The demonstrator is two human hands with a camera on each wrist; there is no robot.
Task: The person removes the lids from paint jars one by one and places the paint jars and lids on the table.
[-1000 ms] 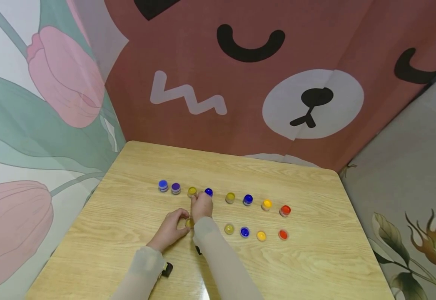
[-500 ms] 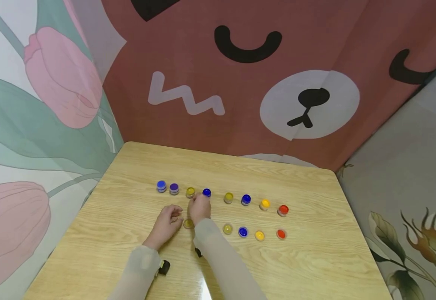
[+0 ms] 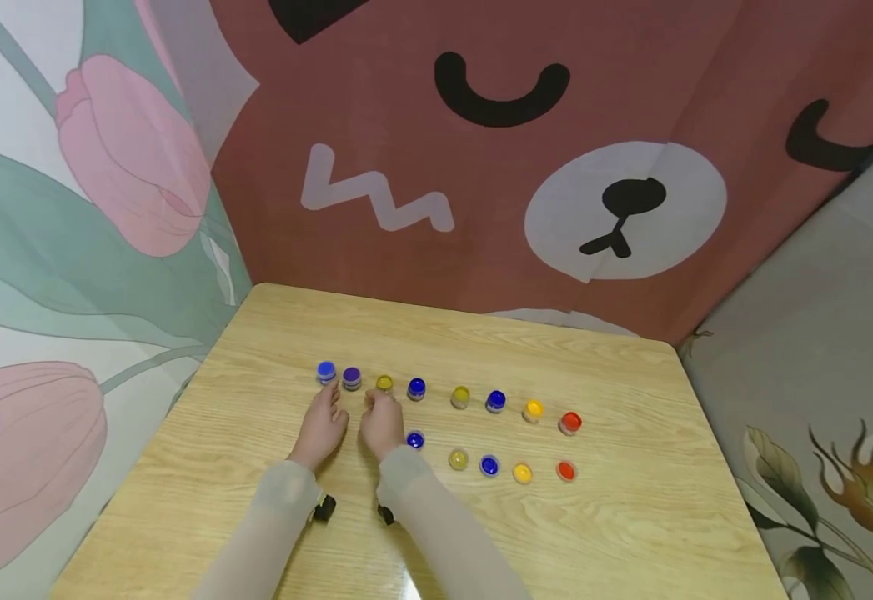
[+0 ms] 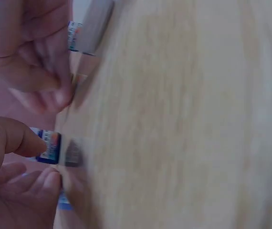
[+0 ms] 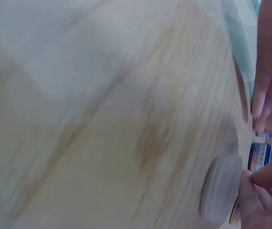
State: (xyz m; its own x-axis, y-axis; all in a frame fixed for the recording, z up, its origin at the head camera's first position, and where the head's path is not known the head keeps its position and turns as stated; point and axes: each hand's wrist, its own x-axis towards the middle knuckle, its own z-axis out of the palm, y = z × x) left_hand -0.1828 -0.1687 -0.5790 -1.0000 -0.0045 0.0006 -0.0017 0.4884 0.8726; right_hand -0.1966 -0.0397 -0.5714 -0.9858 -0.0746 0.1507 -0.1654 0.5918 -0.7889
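My left hand (image 3: 319,429) reaches to the purple paint pot (image 3: 351,378) and the lighter blue paint pot (image 3: 326,372). In the left wrist view, its fingers are spread apart beside the dark-lidded pot (image 4: 51,147); I cannot tell whether they touch it. My right hand (image 3: 382,425) is in front of the olive-yellow paint pot (image 3: 384,382), its fingers loosely bent with nothing seen between them. In the right wrist view, a translucent round lid (image 5: 222,188) lies on the table beside this hand.
To the right in the back row stand a dark blue pot (image 3: 417,388) and several more coloured pots. A front row holds a blue lid (image 3: 415,440), an olive lid (image 3: 459,459), an orange lid (image 3: 522,473) and a red lid (image 3: 567,471) on the wooden table (image 3: 594,542).
The left hand has left the olive lid and moved forward to the purple and blue pots. The right hand has shifted left, uncovering the blue lid and dark blue pot.
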